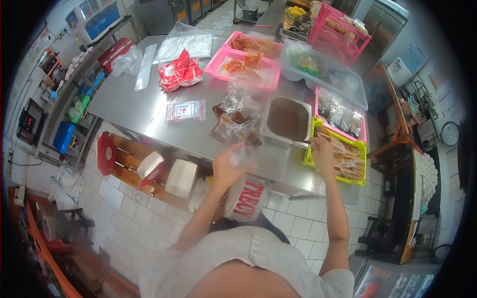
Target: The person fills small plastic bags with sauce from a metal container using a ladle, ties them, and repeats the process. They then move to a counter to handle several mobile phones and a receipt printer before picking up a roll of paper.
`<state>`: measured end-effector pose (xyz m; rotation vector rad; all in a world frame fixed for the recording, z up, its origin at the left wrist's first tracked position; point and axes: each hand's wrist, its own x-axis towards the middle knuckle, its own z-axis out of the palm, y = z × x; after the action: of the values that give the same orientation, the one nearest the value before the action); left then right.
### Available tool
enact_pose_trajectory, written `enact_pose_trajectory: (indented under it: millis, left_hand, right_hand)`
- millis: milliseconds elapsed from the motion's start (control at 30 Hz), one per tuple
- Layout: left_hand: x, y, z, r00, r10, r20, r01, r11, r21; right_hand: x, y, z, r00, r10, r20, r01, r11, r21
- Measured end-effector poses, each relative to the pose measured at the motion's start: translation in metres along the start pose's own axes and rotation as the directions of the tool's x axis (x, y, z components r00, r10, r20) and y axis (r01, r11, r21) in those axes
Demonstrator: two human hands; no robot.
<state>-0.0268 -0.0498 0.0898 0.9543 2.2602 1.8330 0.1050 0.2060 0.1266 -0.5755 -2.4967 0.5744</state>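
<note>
My left hand [231,166] is closed around a clear plastic bag [242,156] near the front edge of the steel table [134,116]. Just beyond it lie filled clear bags of brown sauce [233,130]. My right hand [322,151] grips the handle of a utensil [300,142] that reaches over the rim of a steel pan [265,130] holding brown sauce [289,119]. The utensil's far end is hidden. Beside my right hand, a yellow-green basket [364,161] holds several packets with brown contents [348,161].
Pink baskets [213,69] hold orange packets behind the bags. Red bags [180,72], a flat packet [186,110] and clear plastic sheets [186,47] lie left. A translucent bin [325,82] and another pink basket [362,130] stand right. Boxes [181,178] sit below the table.
</note>
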Motion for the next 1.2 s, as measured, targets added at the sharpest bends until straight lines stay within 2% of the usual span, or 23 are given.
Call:
enact_pose_trajectory:
  millis: [33,100,167,200,267,300,367,400,433,500,633,800,967,1033,1100,1200]
  left_hand:
    - [0.0,0.0,-0.001,1.0,-0.004,-0.005,0.004,1.0,0.0]
    - [-0.001,-0.001,-0.003,1.0,0.005,-0.022,-0.005,1.0,0.011]
    - [-0.001,-0.005,-0.002,1.0,0.005,-0.027,-0.005,1.0,0.001]
    - [-0.001,-0.006,-0.002,1.0,0.009,-0.028,-0.009,1.0,-0.009]
    - [-0.001,-0.005,0.0,1.0,0.005,-0.03,-0.005,1.0,-0.017]
    - [-0.001,-0.005,0.002,0.999,0.001,-0.035,-0.001,1.0,-0.024]
    - [0.001,-0.004,0.004,0.999,-0.005,-0.032,0.004,1.0,-0.031]
    - [0.002,-0.004,0.004,0.999,-0.011,-0.039,0.009,0.999,-0.038]
    - [0.004,-0.005,0.005,0.999,-0.006,-0.035,0.004,0.999,-0.038]
    - [0.006,-0.009,0.007,0.999,0.011,-0.037,-0.013,0.998,-0.062]
    - [0.014,-0.013,0.012,1.0,0.027,-0.008,-0.028,0.998,-0.055]
    - [0.042,0.013,0.024,0.999,0.048,0.024,-0.047,0.997,-0.058]
    - [0.08,0.034,0.042,0.996,0.061,0.067,-0.055,0.994,-0.093]
    - [0.089,0.045,0.047,0.994,0.071,0.078,-0.063,0.993,-0.098]
    - [0.096,0.053,0.052,0.991,0.111,0.069,-0.096,0.977,-0.191]
    - [0.1,0.066,0.054,0.98,0.189,0.067,-0.167,0.954,-0.247]
  right_hand:
    - [-0.003,0.003,-0.002,0.998,0.068,-0.013,-0.067,0.993,0.093]
    - [-0.013,0.012,-0.002,0.992,0.124,-0.009,-0.123,0.987,0.104]
    - [-0.025,0.025,0.004,0.947,0.314,0.065,-0.317,0.884,0.343]
    - [-0.028,0.019,0.003,0.947,0.316,0.064,-0.319,0.884,0.342]
    - [-0.033,0.004,0.001,0.812,0.549,0.199,-0.577,0.7,0.422]
    - [-0.035,0.004,0.002,0.809,0.554,0.196,-0.579,0.696,0.424]
    - [-0.04,0.008,0.007,0.723,0.556,0.409,-0.664,0.399,0.632]
    - [-0.042,0.009,0.011,0.703,0.562,0.437,-0.674,0.329,0.662]
    - [-0.045,0.009,0.014,0.704,0.563,0.432,-0.671,0.328,0.665]
    - [-0.049,0.007,0.017,0.656,0.559,0.508,-0.685,0.156,0.712]
    - [-0.052,0.01,0.022,0.668,0.566,0.484,-0.657,0.14,0.741]
    - [-0.037,-0.001,-0.005,0.778,0.526,0.344,-0.556,0.322,0.766]
    - [-0.015,-0.028,-0.047,0.842,0.494,0.215,-0.432,0.381,0.817]
    - [-0.011,-0.037,-0.062,0.889,0.427,0.166,-0.358,0.42,0.834]
    - [-0.01,-0.043,-0.071,0.909,0.398,0.123,-0.312,0.454,0.835]
    - [-0.012,-0.063,-0.081,0.92,0.389,-0.052,-0.199,0.576,0.793]
